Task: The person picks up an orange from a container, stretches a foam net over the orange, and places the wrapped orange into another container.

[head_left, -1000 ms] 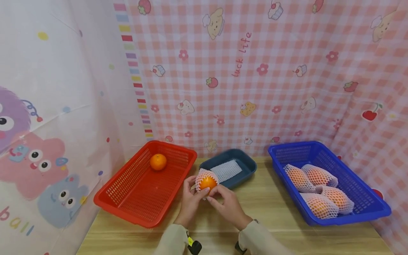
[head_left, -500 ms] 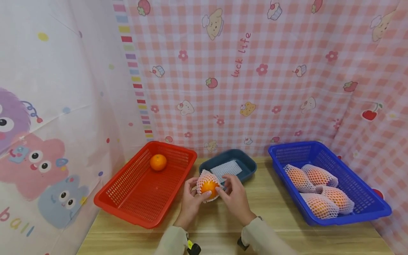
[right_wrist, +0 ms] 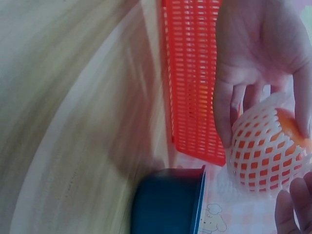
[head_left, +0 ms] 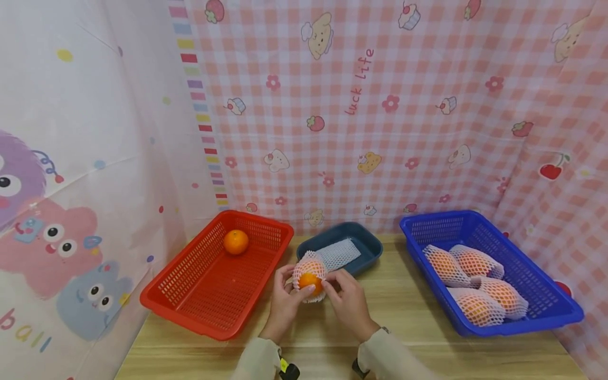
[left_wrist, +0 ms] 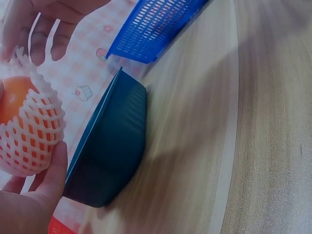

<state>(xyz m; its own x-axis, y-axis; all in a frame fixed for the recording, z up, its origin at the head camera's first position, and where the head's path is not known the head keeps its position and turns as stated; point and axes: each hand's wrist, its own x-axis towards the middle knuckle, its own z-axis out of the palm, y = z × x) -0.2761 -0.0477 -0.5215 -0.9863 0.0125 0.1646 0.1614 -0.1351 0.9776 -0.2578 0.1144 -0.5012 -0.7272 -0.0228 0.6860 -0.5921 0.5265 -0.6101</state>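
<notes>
Over the table's middle, my left hand point(head_left: 285, 303) holds an orange point(head_left: 310, 284) partly inside a white foam net sleeve point(head_left: 309, 262). Its thumb lies on the bare front of the fruit, and its fingers curl round the far side of the net. From the other side my right hand point(head_left: 350, 303) pinches the net's edge between thumb and forefinger. The left wrist view shows the net point(left_wrist: 36, 129) stretched over the lower part of the orange point(left_wrist: 14, 97), with skin exposed above. In the right wrist view, left-hand fingers point(right_wrist: 224, 114) press the netted side.
A red basket point(head_left: 157, 303) at left contains one bare orange point(head_left: 236, 241). Behind the hands sits a dark teal tray point(head_left: 372, 253) with flat foam nets point(head_left: 344, 253). At right, a blue basket point(head_left: 546, 316) holds several netted oranges point(head_left: 475, 306).
My right hand moved right and up off the fruit's front, then back in to the net's edge. The netted orange shifted slightly, and the net covers a little more of its upper side.
</notes>
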